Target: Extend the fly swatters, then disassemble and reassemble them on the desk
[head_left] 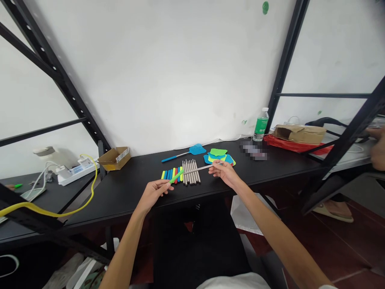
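Observation:
My left hand (155, 192) is closed on a bright green handle tube (177, 177). In my right hand (224, 172) is a thin metal rod (198, 169), pinched near its right end. The rod's left end meets the handle's tip; whether it sits inside cannot be made out. Behind them several handle tubes (170, 174) in yellow, blue, red and green lie side by side, next to a row of grey metal rods (192, 178). A pile of blue, green and yellow fly swatter heads (218, 152) lies beyond my right hand. A whole blue fly swatter (197, 149) rests toward the wall.
The black table (144, 160) runs along a white wall between black metal frames. An open cardboard box (114, 159), a power strip (78, 171) and a yellow cable (93, 188) are at the left. A water bottle (261, 125) and a larger cardboard box (299, 133) stand right. Another person's foot (333, 209) shows.

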